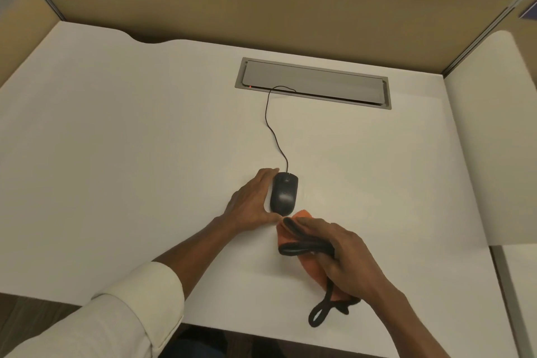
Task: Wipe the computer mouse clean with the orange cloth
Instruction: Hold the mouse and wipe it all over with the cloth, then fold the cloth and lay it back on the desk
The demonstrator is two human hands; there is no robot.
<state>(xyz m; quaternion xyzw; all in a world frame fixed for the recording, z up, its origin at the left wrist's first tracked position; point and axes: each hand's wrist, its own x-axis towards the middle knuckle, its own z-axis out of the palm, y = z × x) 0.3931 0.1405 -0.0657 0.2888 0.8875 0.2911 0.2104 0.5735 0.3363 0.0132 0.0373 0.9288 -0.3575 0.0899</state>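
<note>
Risk first. The orange cloth (312,267) is bunched in the right hand (345,259) together with a black cord loop (308,247), and one end of that loop trails off near the desk (116,154) edge. My guess: if the cord rides along on the wipe it could drag across the mouse or snag, and the bunched cloth may only touch with its tip. The mouse cable (273,128) runs toward 12 o'clock into the grey cable tray (313,83); a hard stroke toward the person could pull it taut and shift the mouse.

Left hand (250,200): fingers spread flat on the desk, cupped against the left flank of the computer mouse (284,193), thumb near its rear. It braces rather than clamps.

Right hand: closed around cloth and cord.

The mouse sits mid-desk, at 11 o'clock from the right hand. The cloth tip lies just beside the mouse's rear; whether it touches, I cannot tell.
</note>
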